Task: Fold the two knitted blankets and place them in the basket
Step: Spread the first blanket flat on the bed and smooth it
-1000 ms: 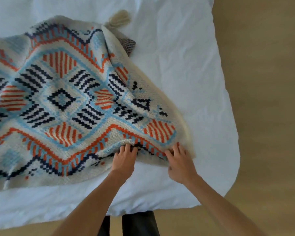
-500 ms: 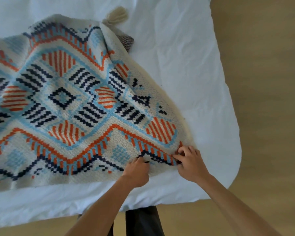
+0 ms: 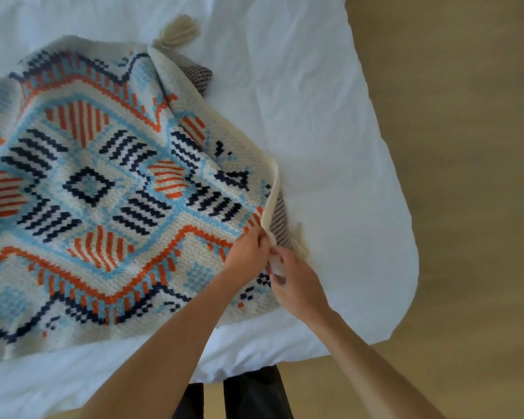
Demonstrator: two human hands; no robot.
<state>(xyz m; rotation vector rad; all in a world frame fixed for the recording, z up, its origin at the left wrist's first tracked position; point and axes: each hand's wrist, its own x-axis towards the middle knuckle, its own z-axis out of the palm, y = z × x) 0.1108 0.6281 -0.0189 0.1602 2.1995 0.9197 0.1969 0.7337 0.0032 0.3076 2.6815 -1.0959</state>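
A patterned knitted blanket [image 3: 103,192] lies spread over a white sheet [image 3: 330,131], stretching away to the left of both hands, its near right corner raised off the sheet. The left hand [image 3: 248,252] has its fingers curled over the cream border at that corner, pinching it. The right hand [image 3: 297,282], touching the left, is closed on the same corner from the other side, a scrap of cream knit showing in its grip. Just beyond the right hand the raised edge turns back to show a grey striped underside, with a cream tassel [image 3: 300,246] beside it. To the right of the hands the sheet ends and bare floor [image 3: 466,207] begins. No basket is in view.

The first fold looks barely begun. With both hands on one corner, carrying it across would likely drag the far edge askew and leave a crooked, bunched fold; one hand probably needs to move along the border first. Loose knit stretches under a two-finger pull, so the corner may distort. The tassel by the right hand could get trapped inside the fold. A grey knitted patch well beyond the hands may be the underside or a second blanket, it cannot be told which. If it is a second blanket, the two could be folded together.
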